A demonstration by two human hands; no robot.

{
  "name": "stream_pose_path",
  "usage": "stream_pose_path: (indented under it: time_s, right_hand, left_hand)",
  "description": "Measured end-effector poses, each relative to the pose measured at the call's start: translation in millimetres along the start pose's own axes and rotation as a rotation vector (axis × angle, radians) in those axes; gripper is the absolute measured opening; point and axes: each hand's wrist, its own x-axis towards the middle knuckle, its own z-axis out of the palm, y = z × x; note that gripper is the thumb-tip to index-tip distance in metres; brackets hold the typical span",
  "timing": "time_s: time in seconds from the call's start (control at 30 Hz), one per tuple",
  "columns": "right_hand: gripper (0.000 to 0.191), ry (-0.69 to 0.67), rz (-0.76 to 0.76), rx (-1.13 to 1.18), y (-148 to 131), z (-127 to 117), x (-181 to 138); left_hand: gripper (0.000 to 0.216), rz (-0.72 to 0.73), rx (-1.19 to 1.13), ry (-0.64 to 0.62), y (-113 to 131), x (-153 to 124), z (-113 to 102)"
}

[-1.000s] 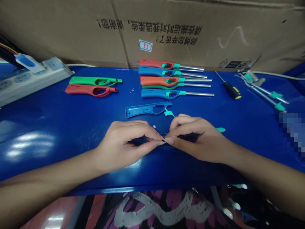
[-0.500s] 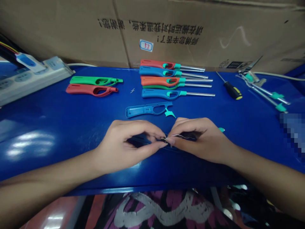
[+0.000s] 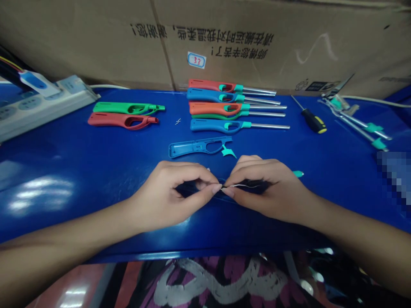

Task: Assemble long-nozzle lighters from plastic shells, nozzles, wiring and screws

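My left hand and my right hand meet fingertip to fingertip near the table's front, both pinching. Between them is a small dark part, mostly covered by the fingers. A thin pale wire runs from my right fingertips back toward that palm. Under the hands lies something blue, largely hidden. Just beyond them rests an open blue lighter casing half, hollow side up, with a teal trigger at its right end. A teal tip shows beside my right hand.
Several long-nosed lighters lie stacked behind. Green and red casings sit left, small screws nearby. A screwdriver and metal tubes with teal ends are right. A power strip and cardboard box border the table.
My fingertips have drawn closer around the small part, which shows less now. The left hand has shifted slightly right. The casings and lighters stay put.
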Motion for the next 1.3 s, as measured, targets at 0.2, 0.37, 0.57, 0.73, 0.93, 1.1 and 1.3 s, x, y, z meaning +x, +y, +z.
stream_pose_path:
  time_s: [0.2, 0.37, 0.57, 0.73, 0.93, 1.1, 1.3]
  right_hand:
    - [0.006, -0.017, 0.163, 0.012, -3.3, -0.3, -0.8]
    - [0.007, 0.0, 0.296, 0.101, -4.7, 0.0, 1.3]
    - [0.006, 0.02, 0.343, 0.167, -3.7, -0.2, -0.9]
    - [0.009, 0.016, 0.347, 0.184, -4.1, -2.8, -1.0]
    - [0.005, 0.04, 0.364, 0.201, -4.1, -4.9, -0.1]
    - [0.006, 0.062, 0.372, 0.228, -4.3, -5.8, 0.0]
    - [0.008, 0.104, 0.39, 0.23, -4.3, -6.7, -0.4]
  left_hand:
    - [0.007, -0.056, -0.039, 0.034, 1.1, 1.3, 1.9]
    - [0.009, -0.079, -0.044, 0.043, -0.2, 1.4, 3.0]
    - [0.009, -0.08, -0.045, 0.023, -0.4, 0.3, 3.3]
    - [0.02, -0.045, -0.038, 0.007, -2.9, 3.4, -5.6]
    - [0.022, 0.035, 0.24, -0.046, -16.7, 9.2, -12.8]
    - [0.026, 0.087, 0.293, -0.13, -23.1, 10.2, -11.9]
    - [0.024, 0.062, 0.246, -0.19, -25.8, 10.9, -15.6]
